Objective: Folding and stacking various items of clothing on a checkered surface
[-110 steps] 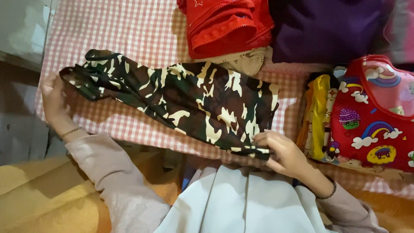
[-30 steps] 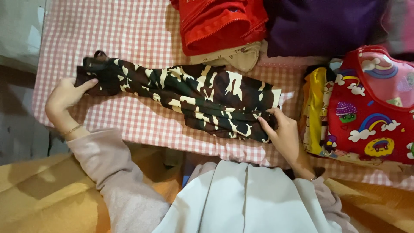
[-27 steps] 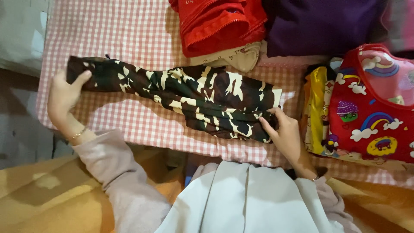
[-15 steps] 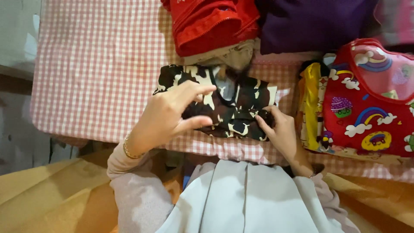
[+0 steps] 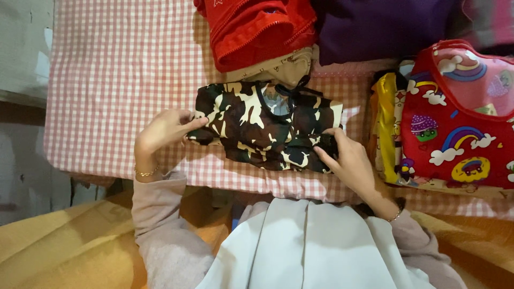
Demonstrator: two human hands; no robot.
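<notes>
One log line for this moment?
left hand: grips camouflage garment edge | right hand: pinches its other side | garment: folded, on checked cloth

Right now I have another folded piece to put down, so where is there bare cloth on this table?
The widest bare patch of checked tablecloth lies beyond the left hand, left of the red garment and the folded camouflage garment. A thin strip runs along the near edge. The right side is crowded: the right hand, the cartoon-print bag and the purple cloth.
</notes>
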